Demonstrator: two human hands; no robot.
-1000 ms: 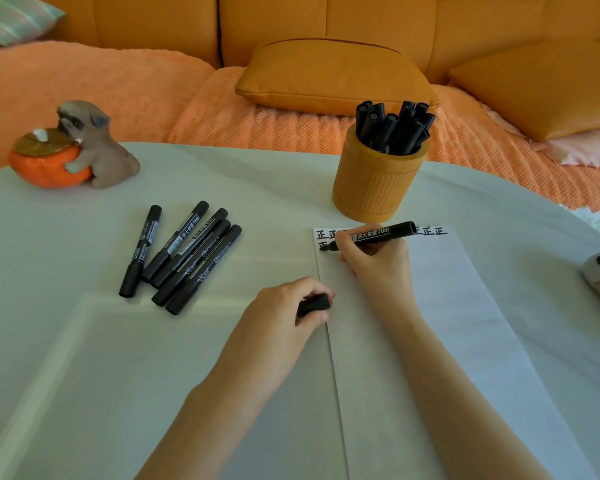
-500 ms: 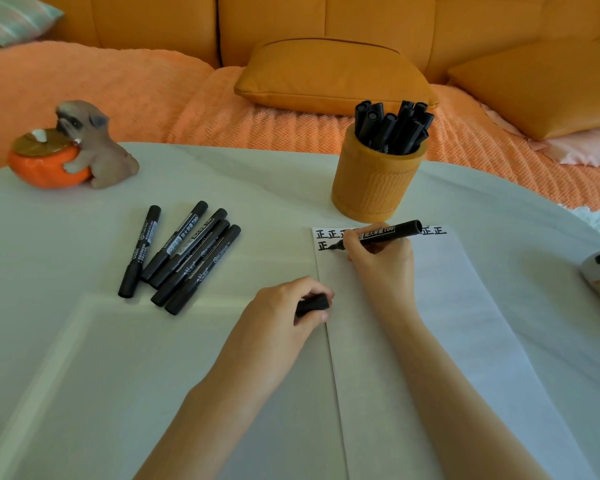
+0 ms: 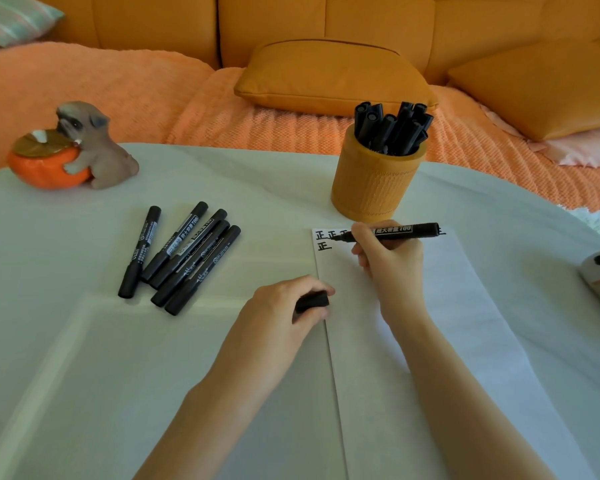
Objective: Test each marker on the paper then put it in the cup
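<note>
The right hand (image 3: 390, 261) gripped an uncapped black marker (image 3: 395, 232) in a writing hold, its fingers curled round the barrel. The marker lay nearly level, its tip pointing left over the top of the white paper (image 3: 430, 341), close to the second row of black characters (image 3: 324, 245); whether the tip touched the sheet could not be told. A first row of characters ran along the paper's top edge, partly hidden behind the hand and marker.

The left hand (image 3: 281, 313) rested at the paper's left edge, its fingers closed round a black cap (image 3: 312, 301).

The orange cup (image 3: 374, 181) stood just beyond the paper's top edge, holding a bunch of black markers (image 3: 392, 128) standing on end. Five more capped markers (image 3: 184, 252) lay on the bench (image 3: 84, 341) to the left of the paper, four close together and one slightly apart on the left.

A dog figurine hugging an orange bowl (image 3: 73, 150) sat at the bench's far left. An orange sofa with cushions (image 3: 326, 77) stood behind.
</note>
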